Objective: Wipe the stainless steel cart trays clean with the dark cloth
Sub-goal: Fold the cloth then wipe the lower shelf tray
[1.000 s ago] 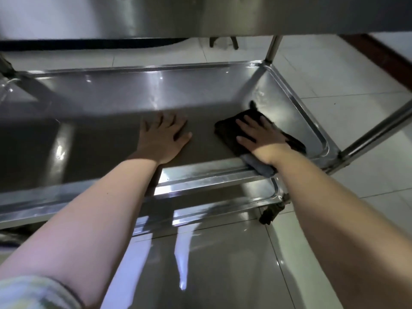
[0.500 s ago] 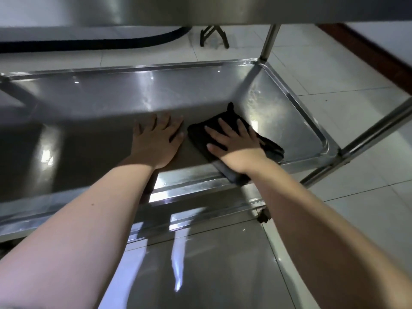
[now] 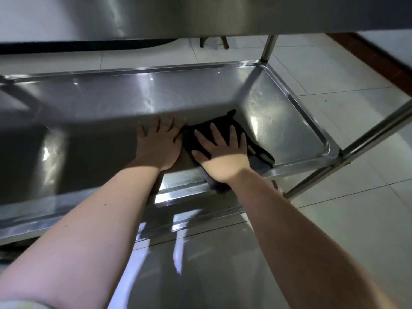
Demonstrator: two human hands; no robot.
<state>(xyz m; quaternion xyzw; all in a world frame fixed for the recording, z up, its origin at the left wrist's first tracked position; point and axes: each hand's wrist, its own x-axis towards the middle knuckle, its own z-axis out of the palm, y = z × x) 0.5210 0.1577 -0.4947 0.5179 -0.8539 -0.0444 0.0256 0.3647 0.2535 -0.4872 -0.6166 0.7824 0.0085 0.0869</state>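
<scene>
Rectangular stainless steel middle cart tray, seen from above. The right hand is lying flat, fingers straight and spread, pressing the black folded cloth onto the tray floor toward its right end; the cloth's near edge is hanging over the front rim. The left hand is resting palm down, fingers extended, on bare steel just beside the cloth, gripping nothing. 2 further steel trays are showing: 1 above and 1 below.

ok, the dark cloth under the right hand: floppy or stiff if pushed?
Probably floppy: the dark cloth drapes over the near rim of the tray and bunches at its far edge. Likely slides easily on the smooth steel under the flat right hand.
</scene>
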